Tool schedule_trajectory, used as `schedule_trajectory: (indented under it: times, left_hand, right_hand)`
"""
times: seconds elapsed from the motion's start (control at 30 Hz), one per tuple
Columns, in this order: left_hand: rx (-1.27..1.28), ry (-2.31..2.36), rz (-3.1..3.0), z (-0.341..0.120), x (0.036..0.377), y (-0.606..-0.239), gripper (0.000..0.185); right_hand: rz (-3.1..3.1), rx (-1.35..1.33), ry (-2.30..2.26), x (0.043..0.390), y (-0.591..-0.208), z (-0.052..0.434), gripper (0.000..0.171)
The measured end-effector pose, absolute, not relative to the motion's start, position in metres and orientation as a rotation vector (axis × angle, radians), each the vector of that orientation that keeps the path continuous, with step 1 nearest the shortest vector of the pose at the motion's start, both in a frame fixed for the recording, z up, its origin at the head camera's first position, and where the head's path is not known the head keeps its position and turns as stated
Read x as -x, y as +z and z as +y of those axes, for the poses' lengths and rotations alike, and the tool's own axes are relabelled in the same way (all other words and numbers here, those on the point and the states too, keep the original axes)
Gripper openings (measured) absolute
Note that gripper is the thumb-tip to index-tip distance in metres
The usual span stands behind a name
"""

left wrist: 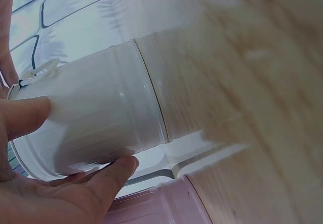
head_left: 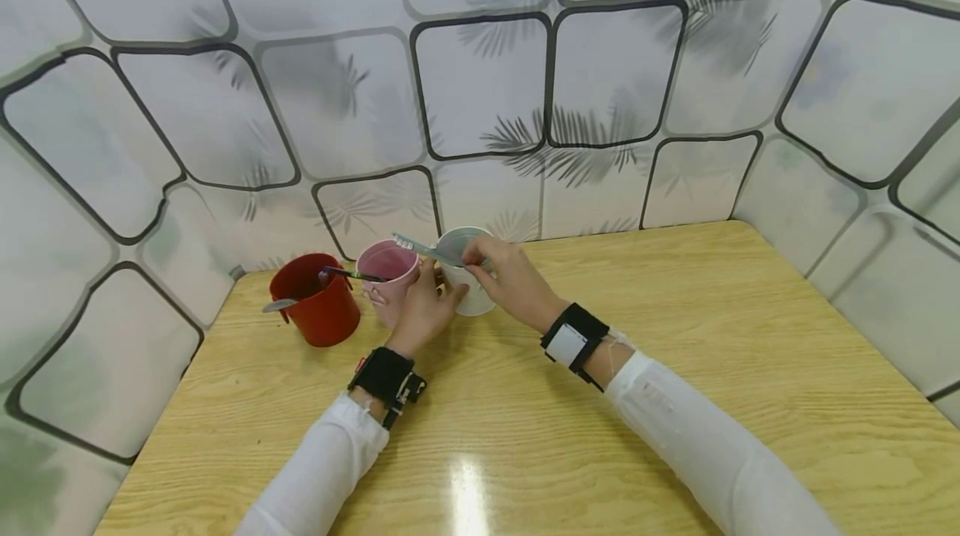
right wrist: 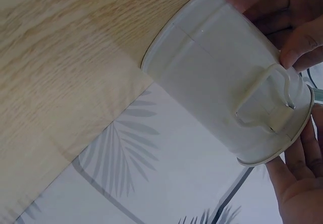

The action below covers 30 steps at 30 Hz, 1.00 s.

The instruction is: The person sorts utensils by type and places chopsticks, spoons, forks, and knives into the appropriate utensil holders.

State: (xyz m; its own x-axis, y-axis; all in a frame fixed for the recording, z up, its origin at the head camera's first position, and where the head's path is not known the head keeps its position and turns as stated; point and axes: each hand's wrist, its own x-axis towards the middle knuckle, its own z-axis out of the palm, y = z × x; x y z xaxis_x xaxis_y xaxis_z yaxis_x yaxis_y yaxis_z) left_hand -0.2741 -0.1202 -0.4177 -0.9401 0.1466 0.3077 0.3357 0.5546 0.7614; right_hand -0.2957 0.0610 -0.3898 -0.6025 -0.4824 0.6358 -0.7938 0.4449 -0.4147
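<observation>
The white cup (head_left: 471, 286) stands upright on the wooden table (head_left: 675, 369), at the far edge near the patterned wall (head_left: 480, 86), at roughly 12 o'clock from the person. The left hand (head_left: 429, 307) grips the cup from its 7 o'clock side: in the left wrist view the thumb (left wrist: 25, 115) and one finger (left wrist: 113, 171) lie on opposite sides of the cup wall (left wrist: 101, 118), curled round it and in contact. The right hand (head_left: 504, 278) sits at the 3 o'clock side of the cup rim and pinches the handle of a toothbrush (head_left: 431, 250) between thumb and fingertips; the brush lies across the cup mouth with its head pointing toward 10 o'clock. In the right wrist view the cup handle (right wrist: 265, 100) faces the camera, with fingers (right wrist: 298, 45) of the left hand resting against the upper wall close to the rim. The pink cup (head_left: 386, 278) stands just beside the white cup at its 9 o'clock, and a dark-handled toothbrush (head_left: 352, 274) rests across its rim. The red cup (head_left: 318, 300) stands at 9 o'clock of the pink cup, close to it, with a pale utensil (head_left: 279, 305) projecting over its left rim. Both forearms wear white sleeves (head_left: 705, 444) and black wrist straps (head_left: 576, 338)
</observation>
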Motion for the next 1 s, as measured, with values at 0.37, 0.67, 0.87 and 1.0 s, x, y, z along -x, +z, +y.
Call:
schedule_trajectory:
  times: [0.37, 0.67, 0.87, 1.0]
  left_hand:
    - [0.408, -1.344, -2.576, -0.12, 0.272, -0.416, 0.067]
    - [0.377, -1.352, -2.592, -0.12, 0.273, -0.414, 0.07]
    - [0.373, -1.349, -2.6, -0.119, 0.272, -0.414, 0.071]
    - [0.372, -1.353, -2.598, -0.119, 0.271, -0.415, 0.071]
  right_hand:
    - [-2.305, -1.049, 1.003, 0.291, -0.389, 0.062, 0.01]
    - [-2.318, -1.017, 0.988, 0.286, -0.389, 0.063, 0.012]
    - [-2.334, -1.004, 0.976, 0.281, -0.389, 0.065, 0.017]
    - [-2.329, -1.008, 0.983, 0.278, -0.388, 0.066, 0.019]
